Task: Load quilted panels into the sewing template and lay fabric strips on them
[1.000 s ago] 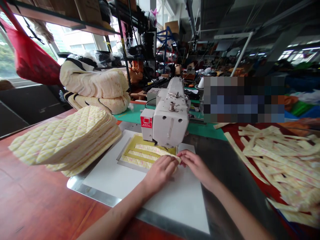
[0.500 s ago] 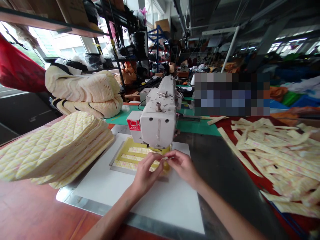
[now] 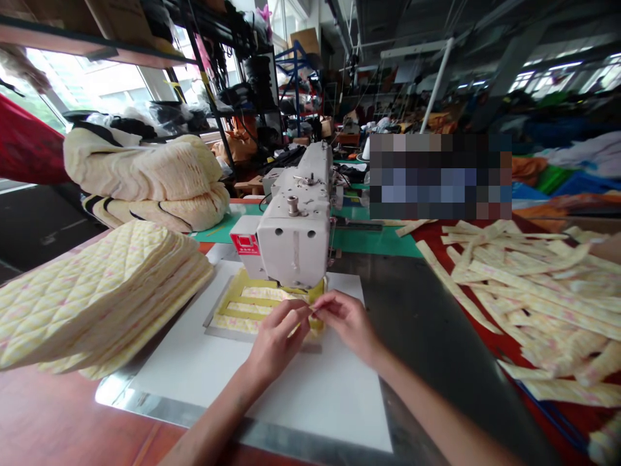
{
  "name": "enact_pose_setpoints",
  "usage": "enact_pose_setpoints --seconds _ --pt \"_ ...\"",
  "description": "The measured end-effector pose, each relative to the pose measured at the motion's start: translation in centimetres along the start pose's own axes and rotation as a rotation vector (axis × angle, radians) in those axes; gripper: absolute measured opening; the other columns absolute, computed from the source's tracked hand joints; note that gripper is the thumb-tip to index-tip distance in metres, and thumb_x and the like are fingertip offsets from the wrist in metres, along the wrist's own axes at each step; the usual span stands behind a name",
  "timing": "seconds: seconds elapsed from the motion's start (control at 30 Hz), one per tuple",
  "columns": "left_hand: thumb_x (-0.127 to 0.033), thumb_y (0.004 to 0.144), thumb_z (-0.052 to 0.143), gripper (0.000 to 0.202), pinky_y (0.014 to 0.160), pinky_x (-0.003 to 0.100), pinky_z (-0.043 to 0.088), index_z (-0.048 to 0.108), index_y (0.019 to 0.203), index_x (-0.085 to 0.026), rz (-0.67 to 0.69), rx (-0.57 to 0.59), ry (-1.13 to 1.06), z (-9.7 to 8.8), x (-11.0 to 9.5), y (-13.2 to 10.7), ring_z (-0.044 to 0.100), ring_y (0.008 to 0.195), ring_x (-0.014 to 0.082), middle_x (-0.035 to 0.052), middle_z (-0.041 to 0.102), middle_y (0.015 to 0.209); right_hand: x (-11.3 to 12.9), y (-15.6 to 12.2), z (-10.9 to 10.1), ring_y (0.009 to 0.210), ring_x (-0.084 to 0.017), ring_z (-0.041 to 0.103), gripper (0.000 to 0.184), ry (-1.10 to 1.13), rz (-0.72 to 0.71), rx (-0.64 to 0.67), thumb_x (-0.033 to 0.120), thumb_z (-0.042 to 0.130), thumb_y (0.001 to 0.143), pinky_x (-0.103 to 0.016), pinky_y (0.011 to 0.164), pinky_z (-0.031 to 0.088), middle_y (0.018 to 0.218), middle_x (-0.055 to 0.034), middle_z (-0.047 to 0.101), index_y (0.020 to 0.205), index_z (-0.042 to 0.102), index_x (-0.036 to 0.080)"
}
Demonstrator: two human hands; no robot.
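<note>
**Workshop:** big cluttered sewing floor, with a black metal shelf rack (image 3: pixel 208 77) loaded with bags and boxes at the upper left and heaps of colourful fabric off to the upper right. There's a pixelated block right of the machine, so no idea what's there.

**Desk:** reddish-brown desk (image 3: pixel 63 414) with a green cutting mat (image 3: pixel 373 243) past the machine and a white board (image 3: pixel 291 395) on a metal plate near the front.

**Material:** a fat roll of cream quilted padding (image 3: pixel 140 175) sits upper left, a tall stack of yellow quilted pads (image 3: pixel 97 298) at left, and a messy pile of cut quilted strips (image 3: pixel 533 298) at right.

**Machine:** off-white industrial sewing machine (image 3: pixel 291 226), dead centre, its head right over the work.

**Work area:** a yellow slotted template (image 3: pixel 237 317) lies on the white board, tucked right under the machine head.

**Hands:** left hand (image 3: pixel 279 340) and right hand (image 3: pixel 347 323) meet just over the template's right end, fingers closed in a tight pinch on a thin pale fabric strip (image 3: pixel 313 309). Looks like careful hand-positioning, but that strip is tiny here, so hard to see much more.

**Labels:** red sticker (image 3: pixel 242 244) on the machine's front corner, but the writing's too small to read. No brand readable anywhere, sadly.
</note>
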State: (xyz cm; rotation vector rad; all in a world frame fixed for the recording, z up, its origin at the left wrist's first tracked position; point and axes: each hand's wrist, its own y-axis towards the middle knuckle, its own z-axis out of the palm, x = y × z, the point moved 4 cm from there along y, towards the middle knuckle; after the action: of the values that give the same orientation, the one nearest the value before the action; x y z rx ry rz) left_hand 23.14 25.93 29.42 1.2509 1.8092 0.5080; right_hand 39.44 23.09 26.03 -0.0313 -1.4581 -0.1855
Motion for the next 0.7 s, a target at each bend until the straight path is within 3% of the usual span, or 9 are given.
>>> enact_pose_setpoints --seconds 0.17,0.33,0.57,0.7 --pt "-0.01 0.095 0.061 0.02 0.086 0.028 0.056 0.067 0.111 -0.02 -0.072 0.032 -0.074 -0.1 -0.2 0.4 0.068 0.098 0.0166 0.0091 0.069 0.108 -0.6 0.0 -0.3 0.085 -0.005 0.068 0.035 -0.046 -0.071 -0.055 0.046 0.075 0.08 -0.011 0.082 0.058 0.09 -0.0046 0.069 0.086 0.068 0.012" --pt "-0.011 0.095 0.063 0.011 0.082 0.024 0.055 0.068 0.099 -0.019 -0.178 0.019 -0.139 -0.1 0.0 0.9 0.069 0.09 0.0135 0.0039 0.072 0.097 -0.4 -0.3 -0.5 0.091 -0.007 0.069 0.032 -0.124 -0.112 -0.079 0.045 0.072 0.082 -0.013 0.087 0.059 0.094 -0.0058 0.07 0.084 0.07 0.013" --pt "-0.011 0.096 0.061 0.01 0.081 0.022 0.054 0.066 0.1 -0.019 -0.189 -0.012 -0.07 -0.1 0.0 0.4 0.07 0.088 0.0125 0.0024 0.072 0.097 1.0 -0.4 -1.0 0.098 -0.006 0.069 0.04 -0.291 -0.061 0.053 0.049 0.066 0.088 -0.012 0.09 0.056 0.109 -0.0054 0.07 0.111 0.069 0.017" --pt "-0.017 0.097 0.062 0.009 0.079 0.024 0.054 0.067 0.104 -0.02 -0.219 -0.03 -0.042 0.0 0.1 0.3 0.07 0.085 0.0139 0.0027 0.073 0.094 1.0 0.0 -1.3 0.092 -0.005 0.067 0.04 -0.39 -0.077 0.074 0.053 0.064 0.089 -0.011 0.085 0.054 0.1 -0.0045 0.071 0.1 0.072 0.015"
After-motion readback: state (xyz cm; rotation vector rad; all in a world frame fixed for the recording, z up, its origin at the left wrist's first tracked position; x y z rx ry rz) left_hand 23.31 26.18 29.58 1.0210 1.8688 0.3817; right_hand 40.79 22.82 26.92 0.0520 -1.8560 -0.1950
